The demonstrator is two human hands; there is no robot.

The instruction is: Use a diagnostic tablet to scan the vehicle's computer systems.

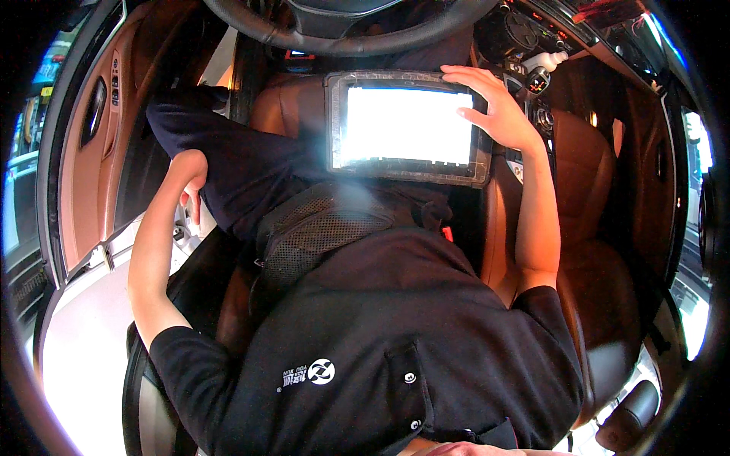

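A dark, thick-framed tablet [411, 125] is propped over my lap, its screen glowing white and too bright to read. My right hand [498, 110] lies over the tablet's upper right corner. Its fingers stretch along the top edge, and the thumb, apart from them, is over the screen's right side. On the left, my left hand [192, 178] rests with a bent wrist against the outside of my dark-trousered left thigh [236, 156]. A few of its fingers show, pointing down and loosely stretched, with nothing seen in them; the rest are hidden.
I sit in a brown leather car seat. The steering wheel [350, 42] is just beyond the tablet. An open door with a brown panel [95, 159] stands to the left. At right are the gear selector [538, 80], a white bottle [546, 61] and the passenger seat [601, 266].
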